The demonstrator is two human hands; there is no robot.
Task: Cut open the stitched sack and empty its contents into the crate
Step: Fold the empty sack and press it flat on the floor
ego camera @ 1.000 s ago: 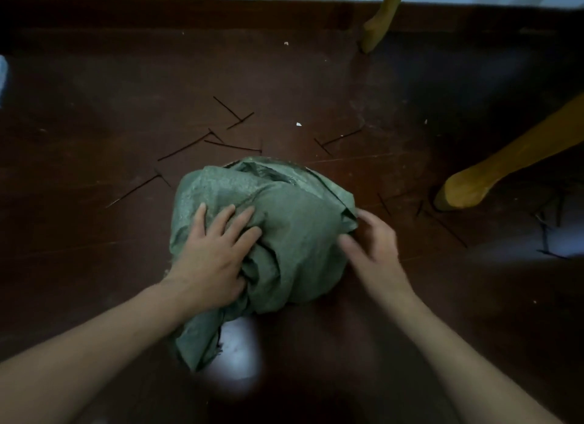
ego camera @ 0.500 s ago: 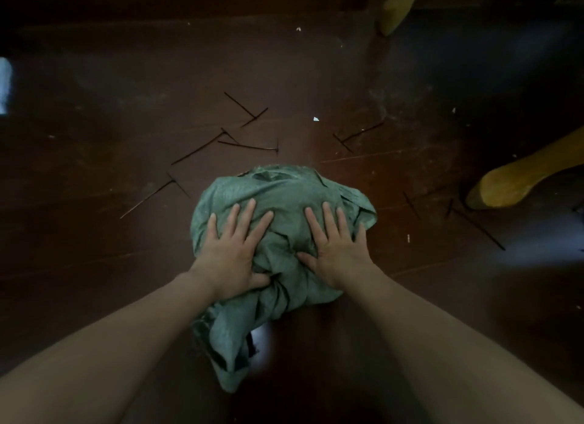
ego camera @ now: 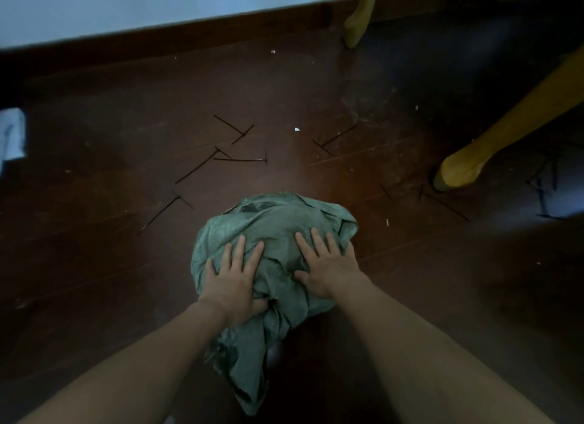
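A crumpled green woven sack (ego camera: 275, 221) lies bunched in a mound on the dark wooden floor, with a loose tail of cloth trailing toward me. My left hand (ego camera: 232, 276) lies flat on the mound's left side, fingers spread, thumb tucked into a fold. My right hand (ego camera: 325, 262) presses flat on the right side, fingers apart. Neither hand closes around the cloth. No crate or cutting tool is in view.
Several thin dark ties (ego camera: 196, 170) lie scattered on the floor beyond the sack. Two yellow wooden furniture legs stand at the back (ego camera: 355, 28) and at the right (ego camera: 461, 167). A pale wall with a dark skirting board runs along the far edge.
One second ago my right hand was beside the sack; it then came onto the mound. Both hands now press flat on it, and the view has tilted up to show the wall.
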